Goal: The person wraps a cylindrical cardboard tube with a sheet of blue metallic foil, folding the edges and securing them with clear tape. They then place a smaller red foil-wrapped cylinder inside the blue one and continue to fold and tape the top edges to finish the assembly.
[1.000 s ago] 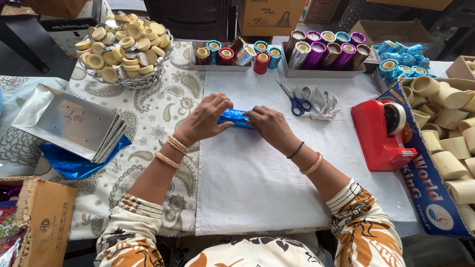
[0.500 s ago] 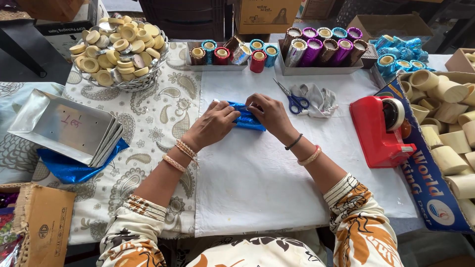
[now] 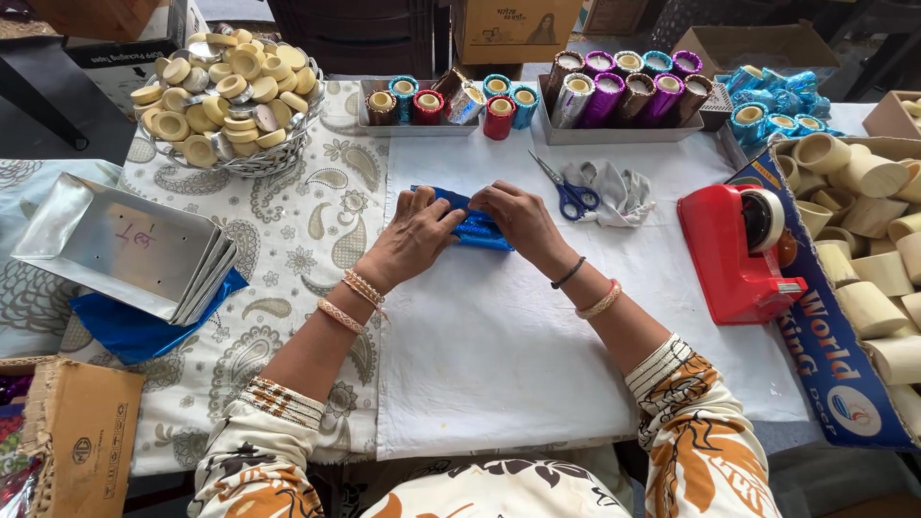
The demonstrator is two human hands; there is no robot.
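Observation:
Both my hands rest on the white cloth (image 3: pixel 537 345) at the table's middle. Between them lies a shiny blue foil piece (image 3: pixel 477 228), wrapped around something I cannot see. My left hand (image 3: pixel 411 237) presses on its left side with fingers curled over it. My right hand (image 3: pixel 515 220) grips its right side, fingertips on the foil. Blue-handled scissors (image 3: pixel 568 192) lie just right of my right hand, beside a crumpled grey cloth (image 3: pixel 619 190).
A red tape dispenser (image 3: pixel 741 251) stands at the right, next to a box of plain cardboard rings (image 3: pixel 868 245). Trays of foil-wrapped rolls (image 3: pixel 614 91) line the back. A wire basket of pale rings (image 3: pixel 223 91) and stacked silver trays (image 3: pixel 125 245) sit at the left.
My hands have moved slightly away from me across the white cloth, carrying the blue foil piece with them, and keep working it between the fingers.

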